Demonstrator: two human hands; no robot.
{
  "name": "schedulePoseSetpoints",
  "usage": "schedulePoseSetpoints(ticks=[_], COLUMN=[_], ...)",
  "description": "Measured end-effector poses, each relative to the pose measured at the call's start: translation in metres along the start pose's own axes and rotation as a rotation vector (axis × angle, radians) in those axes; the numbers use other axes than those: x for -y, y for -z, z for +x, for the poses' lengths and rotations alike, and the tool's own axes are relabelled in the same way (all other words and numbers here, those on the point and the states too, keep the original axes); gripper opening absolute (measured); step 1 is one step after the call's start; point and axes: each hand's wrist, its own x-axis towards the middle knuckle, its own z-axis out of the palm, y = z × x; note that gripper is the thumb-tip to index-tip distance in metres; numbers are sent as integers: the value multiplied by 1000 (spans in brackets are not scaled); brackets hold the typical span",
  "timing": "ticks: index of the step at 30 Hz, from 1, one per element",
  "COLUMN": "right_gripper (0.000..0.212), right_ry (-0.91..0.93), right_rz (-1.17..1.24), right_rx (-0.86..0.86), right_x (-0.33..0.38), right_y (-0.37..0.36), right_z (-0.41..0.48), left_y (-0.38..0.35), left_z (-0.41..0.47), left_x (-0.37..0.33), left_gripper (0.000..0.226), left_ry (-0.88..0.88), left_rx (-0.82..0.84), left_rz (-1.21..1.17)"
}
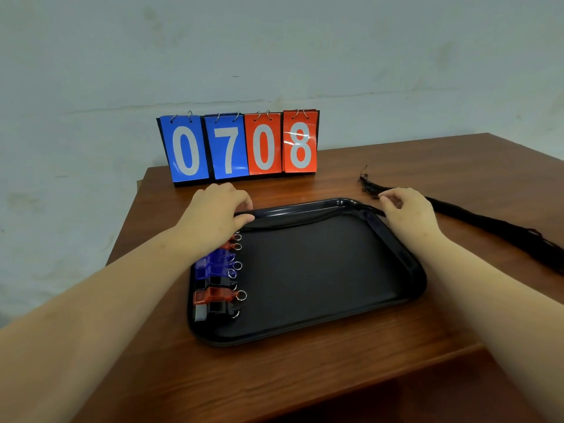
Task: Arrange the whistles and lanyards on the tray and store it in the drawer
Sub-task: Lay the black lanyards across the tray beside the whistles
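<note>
A black tray (410, 265) lies on the wooden table (305, 380). Several whistles (215, 280), red, blue and black with metal rings, lie in a column along the tray's left side. One black lanyard (305, 222) stretches along the tray's far edge. My left hand (218, 213) pinches its left end at the tray's far left corner and partly covers the top whistles. My right hand (407, 210) pinches the other end at the far right corner. A bundle of black lanyards (488, 224) lies on the table to the right of the tray.
A flip scoreboard (238, 145) reading 0708 in blue and red stands at the back of the table against a pale wall. Most of the tray's floor right of the whistles is bare. The table's left edge runs close to the tray.
</note>
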Motion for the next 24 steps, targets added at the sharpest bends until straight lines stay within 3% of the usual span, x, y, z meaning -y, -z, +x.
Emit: schedulePoseSetpoints(ticks=[5,8,13,18,24], right_gripper=[26,27,38,49,44], right_ry=[-94,-83,-20,-123,-134], right_rz=[-128,-288,-452,-462,-508], right_rx=[-202,-234,-96,28,-22], right_x=[-32,-52,-52,-56,-56], right_y=[23,26,18,16,14], right_z=[-5,-10,-4,0,-3], left_y=[-5,-14,-32,-46,-63], left_z=[-1,4,8,1,-11], left_x=[-43,-81,-139,-181,-214], left_gripper=[21,22,23,32,58], left_ry=[-49,-99,-178,-235,-302], left_rx=[11,45,110,148,203], left_rz=[-173,-212,-273,-314,-281])
